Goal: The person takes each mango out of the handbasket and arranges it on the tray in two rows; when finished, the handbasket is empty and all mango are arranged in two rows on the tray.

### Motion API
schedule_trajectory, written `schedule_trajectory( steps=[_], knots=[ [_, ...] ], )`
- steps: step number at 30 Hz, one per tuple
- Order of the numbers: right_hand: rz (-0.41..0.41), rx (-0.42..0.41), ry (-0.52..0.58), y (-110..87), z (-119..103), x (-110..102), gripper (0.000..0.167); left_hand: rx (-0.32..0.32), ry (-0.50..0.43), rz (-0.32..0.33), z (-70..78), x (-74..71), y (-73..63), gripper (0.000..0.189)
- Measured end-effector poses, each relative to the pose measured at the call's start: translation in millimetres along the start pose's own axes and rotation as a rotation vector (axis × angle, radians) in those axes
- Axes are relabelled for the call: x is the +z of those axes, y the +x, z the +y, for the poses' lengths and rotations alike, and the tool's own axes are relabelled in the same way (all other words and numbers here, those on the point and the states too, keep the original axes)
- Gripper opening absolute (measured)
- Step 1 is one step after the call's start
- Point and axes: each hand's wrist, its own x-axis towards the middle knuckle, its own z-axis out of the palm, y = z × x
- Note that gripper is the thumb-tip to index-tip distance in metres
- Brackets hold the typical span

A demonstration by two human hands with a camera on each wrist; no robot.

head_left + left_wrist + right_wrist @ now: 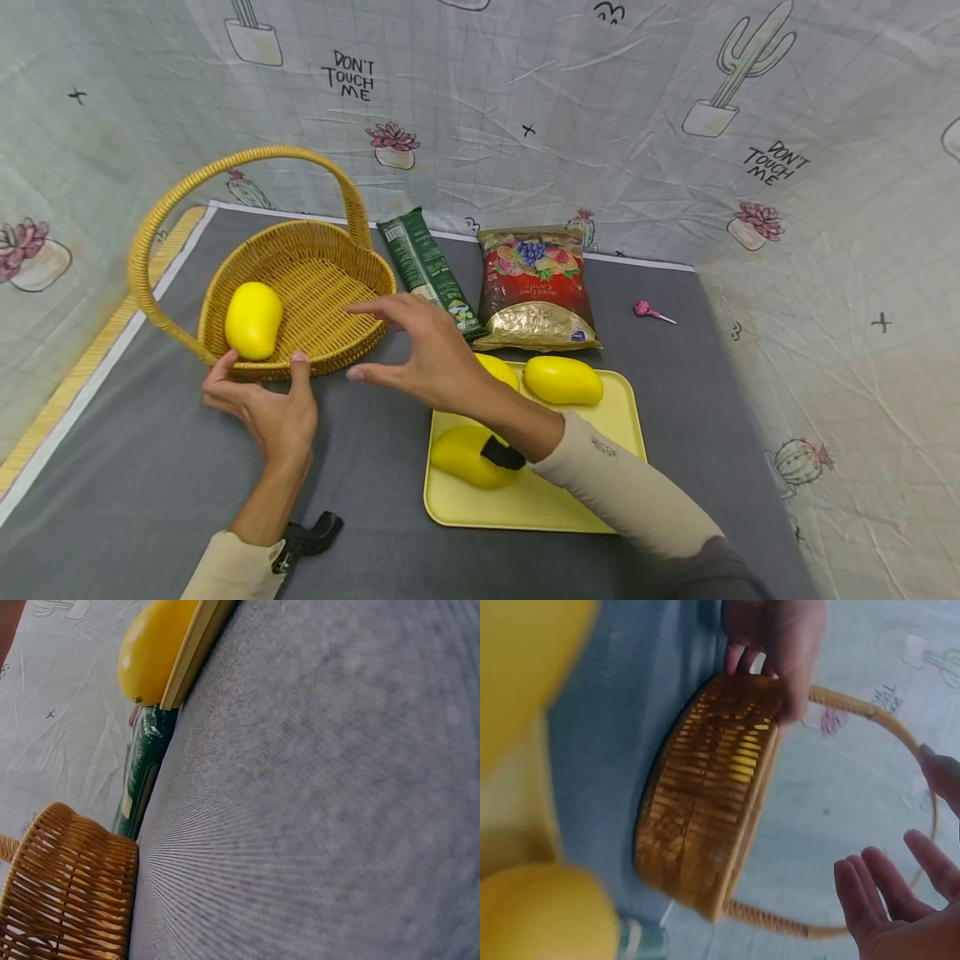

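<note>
My left hand (273,408) holds the near side of a wicker basket (330,362), with thumb and fingers at its rim. The basket has a tall arched handle, and a yellow mango (254,320) lies inside on the left. Over the gap between basket and tray is my right hand (427,354), its thumb and fingers spread, nothing between them. The right wrist view shows the right hand's fingers (889,889) apart from the basket (705,795). Several yellow mangoes, one of them (562,380) at the back, rest on a yellow tray (525,508) partly under my right forearm.
Behind the tray lie a green packet (431,271) and a red and gold candy bag (536,292). A pink lollipop (642,308) is to their right. Printed cloth (465,125) hangs behind the grey table surface (367,492).
</note>
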Motion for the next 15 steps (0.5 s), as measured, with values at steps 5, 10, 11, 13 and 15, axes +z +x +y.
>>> schedule_trajectory(
  steps=[5,10,11,13,15],
  knots=[
    [-0.046,0.016,0.044,38.8,-5,24,0.07,0.016,-0.015,-0.007,-0.1,-1.0,1.2,0.071],
    [-0.103,0.105,0.084,75.0,-3,50,0.069,0.01,-0.015,0.002,0.6,-1.2,2.0,0.073],
    [-0.111,0.129,0.086,81.3,-2,55,0.068,0.004,-0.01,0.003,0.8,-1.1,2.0,0.072],
    [-0.12,0.175,0.085,92.7,0,65,0.067,-0.005,-0.001,0.004,1.0,-0.8,1.9,0.07],
    [-0.127,0.228,0.087,102.1,2,74,0.066,-0.016,0.012,0.001,1.2,-0.2,1.8,0.068]
  ],
)
